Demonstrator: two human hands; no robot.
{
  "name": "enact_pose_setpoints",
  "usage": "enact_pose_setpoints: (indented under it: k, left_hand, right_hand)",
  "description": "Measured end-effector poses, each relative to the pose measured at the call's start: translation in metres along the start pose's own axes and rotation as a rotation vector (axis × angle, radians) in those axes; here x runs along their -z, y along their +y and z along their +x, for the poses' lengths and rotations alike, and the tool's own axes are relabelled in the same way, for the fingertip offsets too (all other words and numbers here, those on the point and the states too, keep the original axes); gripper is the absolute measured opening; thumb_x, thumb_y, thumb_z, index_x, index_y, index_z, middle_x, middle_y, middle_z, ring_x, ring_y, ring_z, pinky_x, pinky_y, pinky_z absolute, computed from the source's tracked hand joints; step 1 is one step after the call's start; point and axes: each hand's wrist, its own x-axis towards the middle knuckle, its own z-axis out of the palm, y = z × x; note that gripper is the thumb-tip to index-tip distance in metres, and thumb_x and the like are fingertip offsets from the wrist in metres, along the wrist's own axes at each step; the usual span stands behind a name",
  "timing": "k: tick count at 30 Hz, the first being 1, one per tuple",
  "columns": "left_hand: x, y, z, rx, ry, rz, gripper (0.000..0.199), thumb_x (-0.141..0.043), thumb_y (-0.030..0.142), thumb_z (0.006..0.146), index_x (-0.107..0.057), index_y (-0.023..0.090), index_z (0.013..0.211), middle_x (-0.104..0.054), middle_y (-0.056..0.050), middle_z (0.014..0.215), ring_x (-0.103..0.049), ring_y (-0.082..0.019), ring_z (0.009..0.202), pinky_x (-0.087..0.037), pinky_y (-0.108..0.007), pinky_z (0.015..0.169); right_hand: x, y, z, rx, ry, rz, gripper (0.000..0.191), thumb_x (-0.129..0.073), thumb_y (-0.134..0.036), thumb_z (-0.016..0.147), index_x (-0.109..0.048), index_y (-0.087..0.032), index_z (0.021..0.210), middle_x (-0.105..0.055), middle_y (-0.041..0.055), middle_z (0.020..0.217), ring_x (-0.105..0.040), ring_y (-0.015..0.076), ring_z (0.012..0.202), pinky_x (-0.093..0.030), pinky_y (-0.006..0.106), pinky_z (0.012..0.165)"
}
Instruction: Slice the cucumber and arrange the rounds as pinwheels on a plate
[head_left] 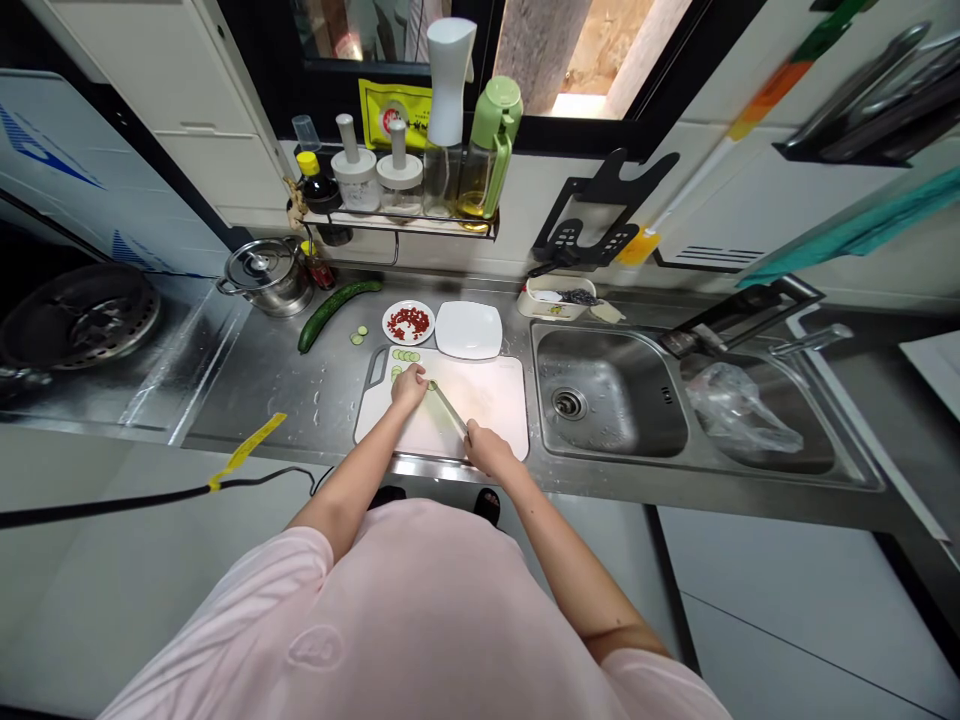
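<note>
My right hand [491, 449] is wrapped round the handle of a knife [450, 409], whose blade points up and left over the white cutting board [491, 395]. At the blade's tip is a small green cucumber slice [433, 386]. My left hand [409, 387] is closed at that slice, fingertips pinched together right beside the blade. More cucumber slices [406, 355] lie in a row at the board's upper left, partly hidden behind my left hand. A whole cucumber [337, 310] and a few loose pale slices [358, 336] rest on the steel counter to the left.
Behind the board stand a plate of chopped red pieces [409, 323] and a white square plate [469, 330]. The sink [611, 390] is to the right, with a plastic bag [739, 408] in its second basin. A lidded pot [270, 275] stands back left, below a bottle rack [397, 222].
</note>
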Motion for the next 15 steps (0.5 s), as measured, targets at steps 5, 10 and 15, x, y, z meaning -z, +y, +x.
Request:
enact_pose_setpoints:
  k: [5,10,15]
  left_hand:
    - [0.001,0.001,0.0,-0.009,0.0,0.005,0.023,-0.059,0.024,0.079,-0.06,0.027,0.102,-0.067,0.0,0.086,-0.061,-0.017,0.087,-0.042,-0.025,0.07]
    - [0.0,0.001,0.0,0.002,0.005,0.013,0.025,-0.058,0.021,0.079,-0.06,0.027,0.102,-0.067,-0.001,0.087,-0.061,-0.018,0.089,-0.041,-0.025,0.071]
    - [0.0,0.001,0.0,0.004,0.007,0.011,0.025,-0.057,0.02,0.078,-0.06,0.026,0.103,-0.067,-0.001,0.086,-0.061,-0.018,0.087,-0.041,-0.026,0.07]
  right_hand:
    - [0.002,-0.002,0.0,-0.004,-0.011,0.02,0.023,-0.031,-0.024,0.095,-0.045,-0.017,0.112,-0.064,0.0153,0.104,-0.062,0.0245,0.091,-0.039,0.029,0.066]
    - [-0.004,0.004,-0.004,-0.001,-0.001,0.022,0.023,-0.031,-0.025,0.095,-0.045,-0.018,0.111,-0.064,0.014,0.101,-0.063,0.0231,0.087,-0.038,0.028,0.065]
    - [-0.014,0.011,-0.006,-0.003,0.013,0.007,0.023,-0.031,-0.025,0.095,-0.045,-0.018,0.111,-0.065,0.0144,0.102,-0.062,0.0247,0.09,-0.038,0.028,0.065]
